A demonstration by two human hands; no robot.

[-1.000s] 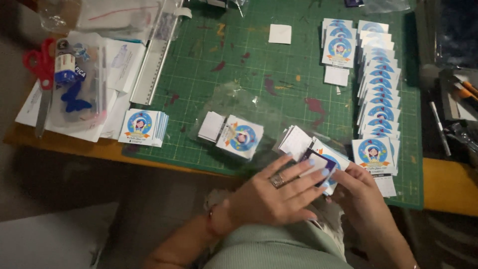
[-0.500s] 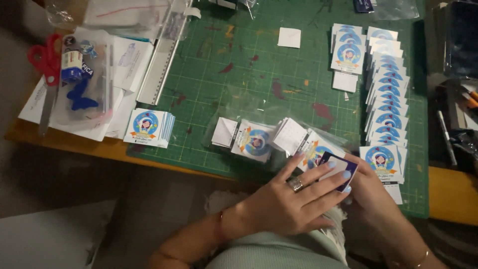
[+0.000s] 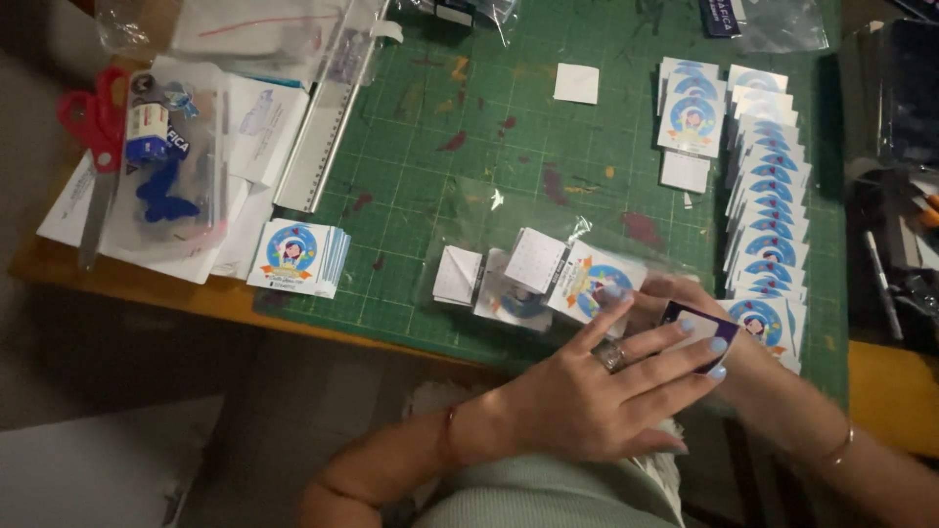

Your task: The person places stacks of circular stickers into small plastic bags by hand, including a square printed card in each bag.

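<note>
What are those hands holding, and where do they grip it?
A small dark card, pinched at its edges between the left hand on top and the right hand beneath; the exact grip is partly hidden.

A wooden desk (image 3: 127, 284), dimly lit, carries a paint-stained green cutting mat (image 3: 469, 166); grey floor (image 3: 98, 469) shows below its front edge.

small square card (image 3: 696, 330) with dark purple face, lying flat at green cutting mat's (image 3: 489, 147) near edge, partly covered
</note>
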